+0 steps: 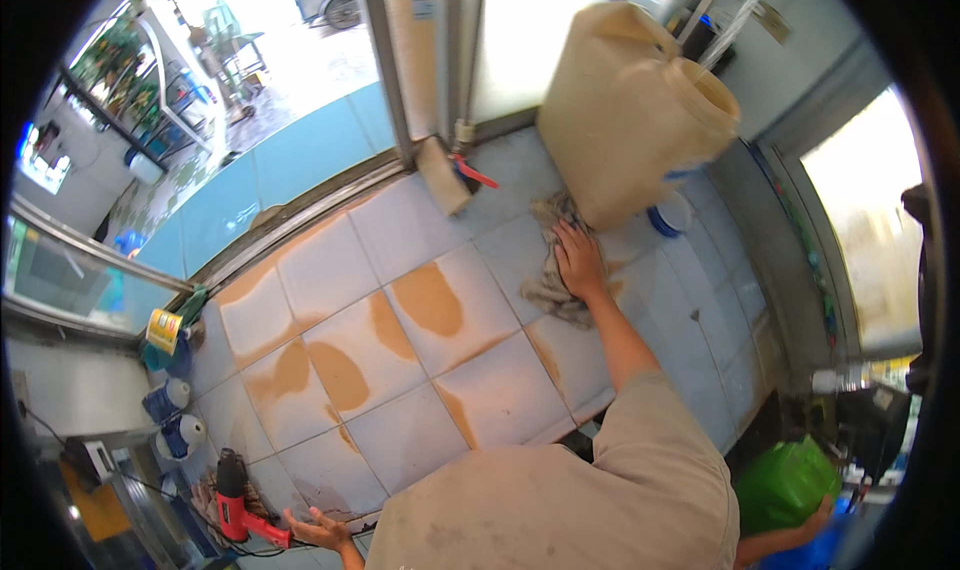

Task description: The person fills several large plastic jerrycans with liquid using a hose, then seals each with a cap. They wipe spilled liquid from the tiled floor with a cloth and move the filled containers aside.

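A grey-brown cloth rag [559, 300] lies crumpled on the pale tiled surface [472, 360]. My right hand [579, 259] presses on it, fingers spread over the cloth, beside the base of a big beige plastic jerrycan [615, 135]. Brown liquid puddles [427, 300] stain several tiles left of the rag. Low at the left is my left hand [321, 529], empty with its fingers apart. A red and black heat gun [238, 499] lies close to its fingertips.
Blue and white thread cones [180, 435] stand along the left side. A blue-rimmed lid [671, 214] lies by the jerrycan, and a red lever [476, 172] is near the door frame. Low at right, apparently another person's hand [814, 521] holds a green plastic container [787, 484].
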The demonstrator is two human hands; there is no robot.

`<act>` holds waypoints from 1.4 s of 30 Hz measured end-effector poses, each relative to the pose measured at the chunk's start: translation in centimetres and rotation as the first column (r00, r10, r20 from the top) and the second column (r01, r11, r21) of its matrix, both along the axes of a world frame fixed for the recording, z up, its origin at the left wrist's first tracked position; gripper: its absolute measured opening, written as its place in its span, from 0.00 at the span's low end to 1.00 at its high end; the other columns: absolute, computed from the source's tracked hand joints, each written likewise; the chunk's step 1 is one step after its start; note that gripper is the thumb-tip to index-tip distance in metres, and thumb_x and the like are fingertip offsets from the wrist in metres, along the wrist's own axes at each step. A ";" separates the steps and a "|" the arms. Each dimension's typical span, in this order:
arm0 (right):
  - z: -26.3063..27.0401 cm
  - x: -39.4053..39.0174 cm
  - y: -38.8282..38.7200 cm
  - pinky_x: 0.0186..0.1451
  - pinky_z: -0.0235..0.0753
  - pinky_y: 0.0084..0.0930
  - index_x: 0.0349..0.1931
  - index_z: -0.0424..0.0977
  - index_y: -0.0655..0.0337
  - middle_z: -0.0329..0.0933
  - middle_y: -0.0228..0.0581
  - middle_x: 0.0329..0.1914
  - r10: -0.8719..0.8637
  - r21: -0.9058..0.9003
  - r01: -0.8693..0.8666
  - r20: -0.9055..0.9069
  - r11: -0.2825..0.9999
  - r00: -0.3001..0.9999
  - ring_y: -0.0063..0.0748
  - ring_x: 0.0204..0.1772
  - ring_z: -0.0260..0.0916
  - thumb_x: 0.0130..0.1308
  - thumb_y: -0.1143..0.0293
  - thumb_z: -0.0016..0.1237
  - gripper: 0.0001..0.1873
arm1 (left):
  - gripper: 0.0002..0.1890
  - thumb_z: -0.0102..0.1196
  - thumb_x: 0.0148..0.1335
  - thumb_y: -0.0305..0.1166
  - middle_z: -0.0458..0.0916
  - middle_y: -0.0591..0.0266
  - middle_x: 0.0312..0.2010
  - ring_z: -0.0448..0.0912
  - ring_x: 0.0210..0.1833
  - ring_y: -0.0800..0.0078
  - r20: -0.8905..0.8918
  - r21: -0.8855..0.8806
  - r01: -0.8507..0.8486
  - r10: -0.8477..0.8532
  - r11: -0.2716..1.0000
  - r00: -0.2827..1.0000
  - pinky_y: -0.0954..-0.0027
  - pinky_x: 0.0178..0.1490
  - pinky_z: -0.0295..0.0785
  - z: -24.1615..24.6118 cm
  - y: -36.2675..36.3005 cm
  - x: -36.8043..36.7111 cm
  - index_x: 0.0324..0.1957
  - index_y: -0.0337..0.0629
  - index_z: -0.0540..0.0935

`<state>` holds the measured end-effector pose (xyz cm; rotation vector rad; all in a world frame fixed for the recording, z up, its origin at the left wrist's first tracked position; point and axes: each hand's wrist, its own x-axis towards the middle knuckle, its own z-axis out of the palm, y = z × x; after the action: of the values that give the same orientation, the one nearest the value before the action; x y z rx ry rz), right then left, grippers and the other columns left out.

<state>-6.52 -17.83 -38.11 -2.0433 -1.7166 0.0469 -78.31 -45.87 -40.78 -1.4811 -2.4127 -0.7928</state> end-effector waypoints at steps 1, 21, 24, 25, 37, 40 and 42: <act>-0.1 0.8 -3.4 0.79 0.59 0.47 0.70 0.69 0.58 0.69 0.52 0.72 0.009 -0.003 -0.009 -0.075 1.000 0.997 0.55 0.75 0.62 0.80 0.59 0.36 0.24 | 0.35 0.49 0.74 0.50 0.70 0.42 0.70 0.66 0.72 0.43 0.018 0.039 0.012 -0.013 0.999 1.000 0.46 0.75 0.56 0.3 0.2 0.2 0.72 0.31 0.66; -6.2 2.6 -54.2 0.78 0.53 0.65 0.79 0.52 0.60 0.65 0.52 0.76 -0.990 0.027 0.997 0.125 0.074 0.070 0.60 0.77 0.61 0.62 0.42 0.64 0.53 | 0.34 0.53 0.70 0.43 0.70 0.48 0.69 0.66 0.72 0.54 0.485 0.173 0.537 -0.546 0.826 0.683 0.52 0.74 0.56 4.8 6.0 14.0 0.72 0.34 0.64; -5.6 3.0 -52.7 0.76 0.57 0.60 0.77 0.53 0.62 0.67 0.55 0.73 -0.997 -0.034 0.997 -0.025 0.068 0.067 0.60 0.74 0.64 0.61 0.43 0.65 0.53 | 0.33 0.53 0.69 0.41 0.70 0.48 0.69 0.66 0.72 0.54 0.507 0.201 0.526 -0.548 0.826 0.665 0.53 0.74 0.56 4.8 7.4 14.2 0.72 0.34 0.64; -4.4 3.0 -51.8 0.74 0.60 0.57 0.75 0.54 0.63 0.68 0.57 0.71 -0.995 -0.077 0.994 -0.061 0.082 0.078 0.60 0.73 0.66 0.60 0.44 0.66 0.52 | 0.33 0.54 0.69 0.40 0.70 0.48 0.69 0.66 0.72 0.54 0.510 0.216 0.514 -0.545 0.830 0.665 0.53 0.74 0.56 4.8 7.7 14.1 0.72 0.34 0.65; 15.2 2.1 -26.6 0.64 0.77 0.40 0.64 0.63 0.71 0.76 0.53 0.62 -0.370 -0.384 0.173 -0.529 0.907 0.764 0.48 0.62 0.77 0.51 0.70 0.72 0.42 | 0.26 0.57 0.68 0.33 0.78 0.55 0.61 0.74 0.63 0.65 0.848 0.176 0.445 -0.365 0.878 0.386 0.60 0.68 0.66 6.6 9.4 14.5 0.66 0.36 0.72; 16.1 -4.8 -17.1 0.54 0.81 0.44 0.66 0.64 0.60 0.79 0.58 0.55 -0.088 -0.294 -0.062 -0.470 0.954 0.878 0.52 0.56 0.81 0.51 0.77 0.61 0.38 | 0.23 0.57 0.71 0.35 0.80 0.56 0.57 0.77 0.59 0.67 0.946 0.256 0.596 -0.325 0.761 0.008 0.64 0.64 0.71 8.2 12.7 19.9 0.64 0.36 0.74; 16.1 -11.4 -12.9 0.49 0.82 0.48 0.66 0.65 0.56 0.81 0.60 0.49 0.069 -0.241 -0.180 -0.407 0.954 0.911 0.58 0.51 0.81 0.51 0.80 0.55 0.37 | 0.22 0.54 0.74 0.41 0.80 0.55 0.56 0.78 0.57 0.65 0.970 0.202 0.604 -0.073 0.771 -0.232 0.63 0.65 0.71 9.5 14.5 25.0 0.61 0.35 0.76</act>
<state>-17.96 -30.75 -22.03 -1.9312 -1.6440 0.7293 -53.34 -31.36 -31.26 -2.3370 -3.0727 -2.6916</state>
